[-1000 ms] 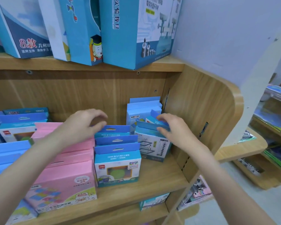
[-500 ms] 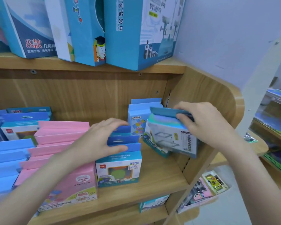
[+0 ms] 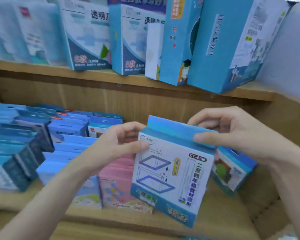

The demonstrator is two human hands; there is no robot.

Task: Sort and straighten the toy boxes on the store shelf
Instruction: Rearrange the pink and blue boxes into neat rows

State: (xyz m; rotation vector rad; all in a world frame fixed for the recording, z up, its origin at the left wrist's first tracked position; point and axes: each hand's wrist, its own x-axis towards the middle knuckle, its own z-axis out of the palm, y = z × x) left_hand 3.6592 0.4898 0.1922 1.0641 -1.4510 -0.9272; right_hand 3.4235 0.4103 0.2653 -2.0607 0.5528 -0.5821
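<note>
Above the pink boxes (image 3: 118,177) on the lower shelf (image 3: 215,220), white-and-blue toy box (image 3: 173,172) now lifted clear of its right-end stack, tilted, left hand (image 3: 114,146) joining right hand (image 3: 239,134), both grips pinching its top flap; judged: being re-sorted, placement pending.

Both hands had it! The left hand (image 3: 118,146) pinched the upper left corner of the white-and-blue toy box (image 3: 173,172), the right hand (image 3: 232,134) pinched its top flap, box tilted above the wooden shelf's (image 3: 220,220) front edge, pink boxes (image 3: 118,181) behind.
</note>
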